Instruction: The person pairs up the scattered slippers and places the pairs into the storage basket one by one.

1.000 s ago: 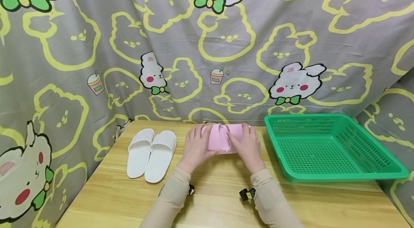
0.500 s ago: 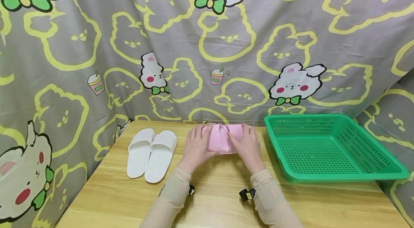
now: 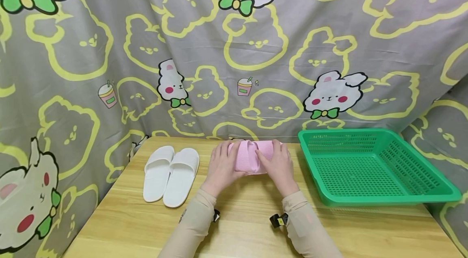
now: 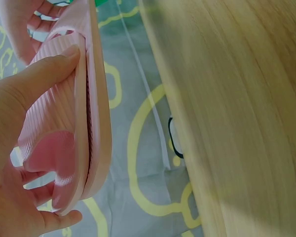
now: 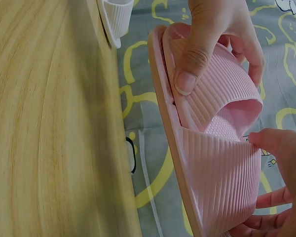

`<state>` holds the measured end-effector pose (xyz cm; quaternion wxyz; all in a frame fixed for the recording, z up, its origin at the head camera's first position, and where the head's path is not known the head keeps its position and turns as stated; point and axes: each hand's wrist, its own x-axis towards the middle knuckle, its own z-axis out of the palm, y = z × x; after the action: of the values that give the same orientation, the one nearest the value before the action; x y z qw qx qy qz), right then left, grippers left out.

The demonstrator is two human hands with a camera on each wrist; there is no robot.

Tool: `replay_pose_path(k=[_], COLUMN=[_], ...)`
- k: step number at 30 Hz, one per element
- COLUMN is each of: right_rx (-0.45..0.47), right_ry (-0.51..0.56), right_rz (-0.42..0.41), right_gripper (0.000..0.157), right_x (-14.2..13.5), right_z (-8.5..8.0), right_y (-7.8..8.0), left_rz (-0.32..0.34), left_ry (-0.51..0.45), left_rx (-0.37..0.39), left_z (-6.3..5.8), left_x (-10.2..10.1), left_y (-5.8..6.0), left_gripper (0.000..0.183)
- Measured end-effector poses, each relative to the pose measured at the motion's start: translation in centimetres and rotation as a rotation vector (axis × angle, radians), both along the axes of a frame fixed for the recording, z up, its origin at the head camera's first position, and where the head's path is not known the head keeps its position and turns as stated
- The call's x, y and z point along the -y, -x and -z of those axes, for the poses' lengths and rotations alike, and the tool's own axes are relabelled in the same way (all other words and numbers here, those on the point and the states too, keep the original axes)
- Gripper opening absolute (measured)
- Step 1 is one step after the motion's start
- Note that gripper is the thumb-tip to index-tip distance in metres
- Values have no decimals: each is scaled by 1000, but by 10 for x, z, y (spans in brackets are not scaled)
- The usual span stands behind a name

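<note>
A pair of pink ribbed slippers (image 3: 244, 160) is fitted together, one partly against the other, near the table's back edge. My left hand (image 3: 223, 167) grips its left end, the thumb pressed along the sole edge in the left wrist view. At the other end my right hand (image 3: 280, 166) holds the pair, with the thumb at a strap's edge in the right wrist view. Both wrist views show a gap between the pink slippers (image 5: 217, 173) and the tabletop. Parts of the fingers are hidden behind the slippers.
White slippers (image 3: 183, 172) lie side by side on the wooden table (image 3: 245, 225) to the left. A green plastic basket (image 3: 387, 200) stands at the right, slightly over the table's edge. A patterned grey curtain (image 3: 204, 46) hangs behind and at both sides.
</note>
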<state>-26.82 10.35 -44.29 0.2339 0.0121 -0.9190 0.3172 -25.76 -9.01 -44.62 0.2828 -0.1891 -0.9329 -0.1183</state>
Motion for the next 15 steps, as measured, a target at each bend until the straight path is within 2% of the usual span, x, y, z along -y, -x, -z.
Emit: replay_pose_path(k=[15], right_rx=[3], right_ry=[6], right_rz=[-7], right_gripper=[71], right_x=[2], right_z=[-2], right_y=[-1], left_rz=[4], left_ry=[11], left_rx=[-56], left_z=[2], left_x=[1], left_y=[1], left_gripper=[106])
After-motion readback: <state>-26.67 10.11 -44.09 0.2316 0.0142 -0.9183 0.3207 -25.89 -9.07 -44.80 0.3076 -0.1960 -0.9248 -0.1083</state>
